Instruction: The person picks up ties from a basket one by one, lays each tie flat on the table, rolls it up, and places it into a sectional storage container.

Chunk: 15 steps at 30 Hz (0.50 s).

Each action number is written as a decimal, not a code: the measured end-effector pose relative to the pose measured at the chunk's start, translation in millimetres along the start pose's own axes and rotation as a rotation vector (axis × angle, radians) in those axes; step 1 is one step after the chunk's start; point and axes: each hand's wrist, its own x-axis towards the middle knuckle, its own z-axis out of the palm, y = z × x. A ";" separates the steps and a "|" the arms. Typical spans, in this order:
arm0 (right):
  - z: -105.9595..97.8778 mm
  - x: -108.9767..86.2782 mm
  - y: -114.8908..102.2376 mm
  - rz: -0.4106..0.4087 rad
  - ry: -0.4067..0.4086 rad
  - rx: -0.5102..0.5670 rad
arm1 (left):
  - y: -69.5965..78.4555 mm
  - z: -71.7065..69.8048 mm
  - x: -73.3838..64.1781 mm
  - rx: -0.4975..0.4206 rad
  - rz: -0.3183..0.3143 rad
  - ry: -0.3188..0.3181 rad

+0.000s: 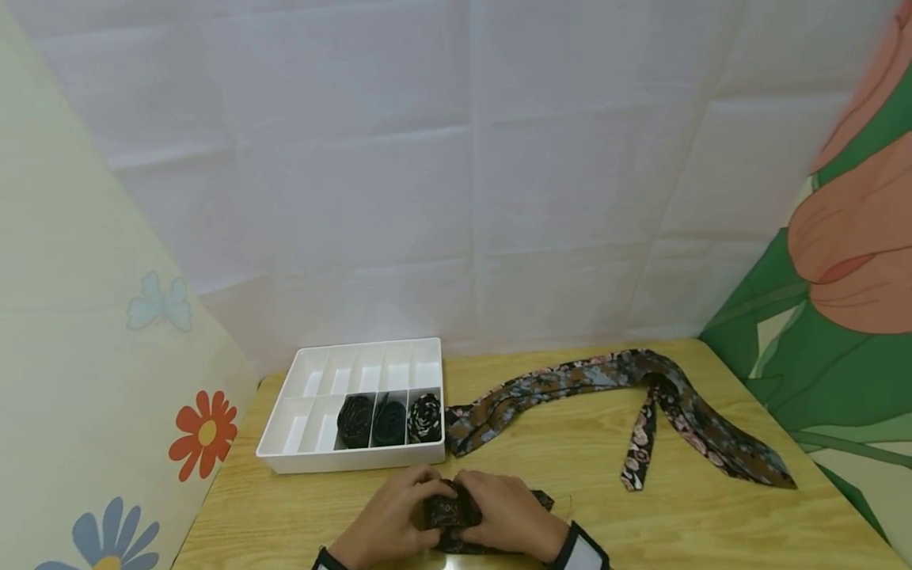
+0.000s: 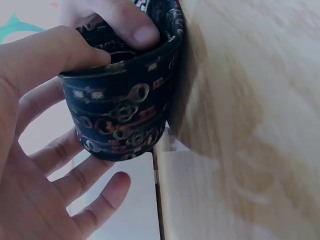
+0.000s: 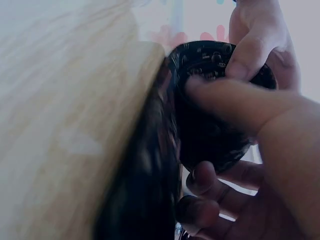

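Between both hands is a dark necktie [image 1: 447, 513] with a small key-like pattern, partly rolled into a coil near the table's front edge. My left hand [image 1: 399, 516] grips the coil from the left; in the left wrist view its thumb presses into the top of the patterned roll [image 2: 120, 110] while the lower fingers spread beneath. My right hand [image 1: 511, 514] holds the other side, its thumb inside the coil [image 3: 215, 135] in the right wrist view. The tie's loose tail [image 1: 544, 499] lies flat on the table, pointing right past the right hand.
Behind the hands stands a white divided tray [image 1: 356, 459] with three rolled dark ties [image 1: 389, 419] in its front right compartments. An unrolled floral tie [image 1: 570, 384] lies bent across the wooden table [image 1: 712, 522] to the right. Cloth walls border the back and sides.
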 end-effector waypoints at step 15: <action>1.4 -3.1 -0.1 0.021 -0.025 0.043 | 1.4 -1.0 0.8 0.006 0.016 0.016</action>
